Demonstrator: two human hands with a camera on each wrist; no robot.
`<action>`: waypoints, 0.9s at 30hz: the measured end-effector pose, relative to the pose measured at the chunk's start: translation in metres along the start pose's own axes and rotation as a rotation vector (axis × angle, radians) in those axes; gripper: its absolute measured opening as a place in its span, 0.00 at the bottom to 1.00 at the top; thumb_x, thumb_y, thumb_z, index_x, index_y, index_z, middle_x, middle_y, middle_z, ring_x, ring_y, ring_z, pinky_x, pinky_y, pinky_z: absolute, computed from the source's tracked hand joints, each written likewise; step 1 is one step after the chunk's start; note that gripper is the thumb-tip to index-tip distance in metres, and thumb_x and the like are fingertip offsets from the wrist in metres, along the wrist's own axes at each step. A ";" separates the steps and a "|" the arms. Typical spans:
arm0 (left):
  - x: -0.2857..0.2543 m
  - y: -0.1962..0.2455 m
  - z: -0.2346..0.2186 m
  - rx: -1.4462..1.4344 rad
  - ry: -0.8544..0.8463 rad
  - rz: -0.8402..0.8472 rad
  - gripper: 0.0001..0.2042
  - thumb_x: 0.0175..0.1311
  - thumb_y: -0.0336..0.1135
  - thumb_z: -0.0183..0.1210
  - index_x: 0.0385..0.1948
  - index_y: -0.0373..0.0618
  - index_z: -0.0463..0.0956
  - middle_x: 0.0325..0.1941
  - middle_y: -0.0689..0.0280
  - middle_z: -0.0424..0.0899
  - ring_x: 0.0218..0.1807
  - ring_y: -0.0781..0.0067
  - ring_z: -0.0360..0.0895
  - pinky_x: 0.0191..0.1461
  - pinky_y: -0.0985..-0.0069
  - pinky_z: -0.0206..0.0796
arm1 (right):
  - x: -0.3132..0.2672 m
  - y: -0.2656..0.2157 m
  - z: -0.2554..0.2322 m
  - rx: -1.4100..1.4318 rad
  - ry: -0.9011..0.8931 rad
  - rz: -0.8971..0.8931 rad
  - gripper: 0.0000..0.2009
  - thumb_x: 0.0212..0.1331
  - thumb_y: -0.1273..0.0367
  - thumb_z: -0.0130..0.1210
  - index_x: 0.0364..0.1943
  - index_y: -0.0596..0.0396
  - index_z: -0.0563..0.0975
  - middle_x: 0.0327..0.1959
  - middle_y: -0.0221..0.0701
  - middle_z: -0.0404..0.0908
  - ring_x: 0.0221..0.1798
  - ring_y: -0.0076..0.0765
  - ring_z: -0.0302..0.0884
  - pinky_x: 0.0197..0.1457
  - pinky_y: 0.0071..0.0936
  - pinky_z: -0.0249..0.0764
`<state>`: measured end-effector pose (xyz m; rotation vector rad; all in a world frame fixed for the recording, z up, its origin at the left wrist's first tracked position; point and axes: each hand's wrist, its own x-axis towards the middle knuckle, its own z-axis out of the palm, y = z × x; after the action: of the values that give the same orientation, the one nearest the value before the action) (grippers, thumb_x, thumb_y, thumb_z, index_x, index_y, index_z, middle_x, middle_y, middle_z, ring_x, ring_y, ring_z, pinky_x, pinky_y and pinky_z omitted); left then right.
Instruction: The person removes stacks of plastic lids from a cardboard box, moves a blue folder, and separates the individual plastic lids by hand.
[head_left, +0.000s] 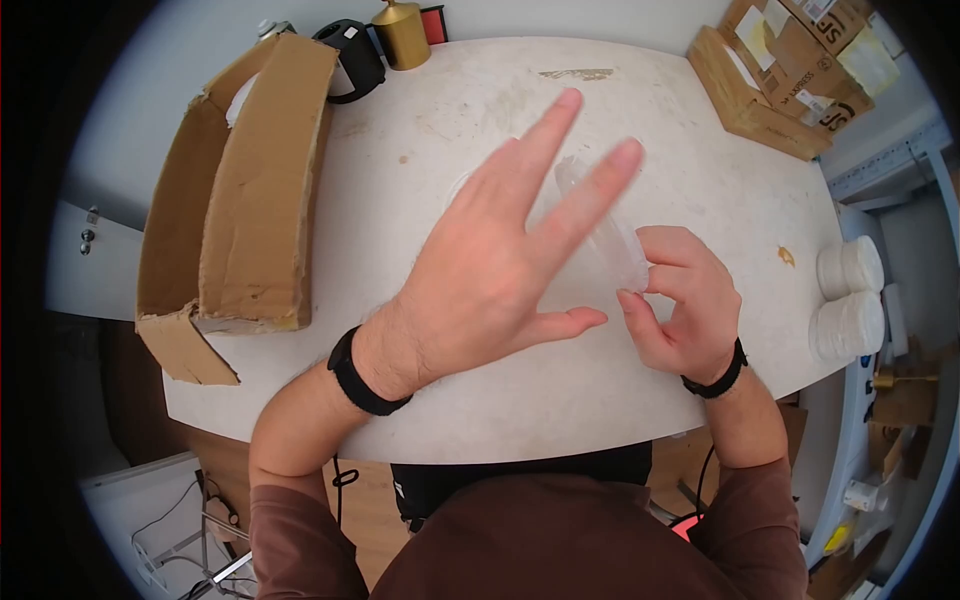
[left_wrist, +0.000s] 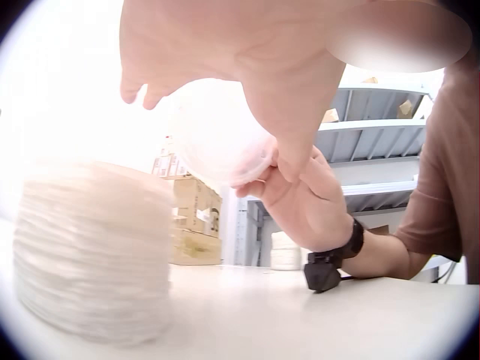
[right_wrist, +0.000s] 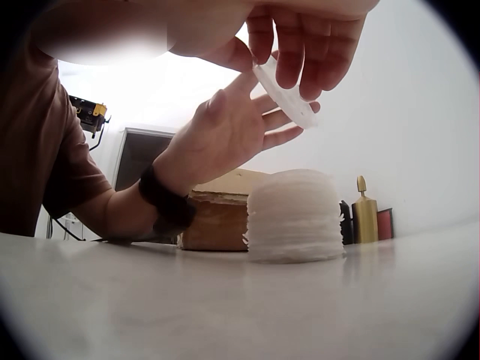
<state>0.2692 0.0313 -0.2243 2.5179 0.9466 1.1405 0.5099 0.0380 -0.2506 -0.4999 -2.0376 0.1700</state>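
My right hand (head_left: 690, 300) pinches the edge of a thin, round, translucent plastic lid (head_left: 622, 248) between thumb and fingers, tilted up above the table. Spread wide, my left hand (head_left: 480, 260) hovers beside it with fingers straight, and its index finger overlaps the lid in the head view. The right wrist view has the left fingers just behind the lid (right_wrist: 285, 97). Below the hands a tall stack of similar whitish round lids (right_wrist: 294, 217) stands on the table; the left hand hides most of it from the head camera.
An open cardboard box (head_left: 260, 190) occupies the table's left side. Behind it are a black appliance (head_left: 352, 62) and a gold canister (head_left: 402, 35). Parcels (head_left: 790, 75) stand at the back right. Two white stacks (head_left: 848, 295) sit at the right edge, near shelving (head_left: 935, 170).
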 end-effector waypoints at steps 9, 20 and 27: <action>-0.005 0.010 0.012 0.064 -0.010 0.080 0.51 0.33 0.29 0.83 0.73 0.57 0.78 0.79 0.47 0.65 0.70 0.45 0.75 0.63 0.56 0.79 | -0.003 -0.005 -0.002 0.093 -0.115 -0.135 0.15 0.50 0.75 0.74 0.39 0.58 0.78 0.47 0.47 0.87 0.40 0.53 0.87 0.39 0.41 0.84; -0.010 -0.015 -0.014 0.450 -0.247 -0.305 0.40 0.62 0.50 0.76 0.77 0.50 0.72 0.69 0.42 0.76 0.62 0.40 0.81 0.61 0.55 0.78 | -0.001 0.001 0.002 0.020 -0.051 0.005 0.17 0.49 0.79 0.72 0.45 0.61 0.80 0.50 0.47 0.88 0.44 0.53 0.87 0.44 0.38 0.84; -0.015 -0.027 -0.003 0.464 -0.154 -0.271 0.42 0.65 0.55 0.74 0.77 0.45 0.69 0.71 0.42 0.75 0.69 0.38 0.76 0.73 0.52 0.70 | -0.001 0.001 0.001 -0.009 -0.067 0.014 0.17 0.48 0.79 0.72 0.44 0.61 0.80 0.50 0.47 0.88 0.45 0.53 0.88 0.45 0.38 0.85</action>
<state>0.2464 0.0424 -0.2430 2.6467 1.6005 0.6959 0.5093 0.0384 -0.2520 -0.5203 -2.1014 0.1883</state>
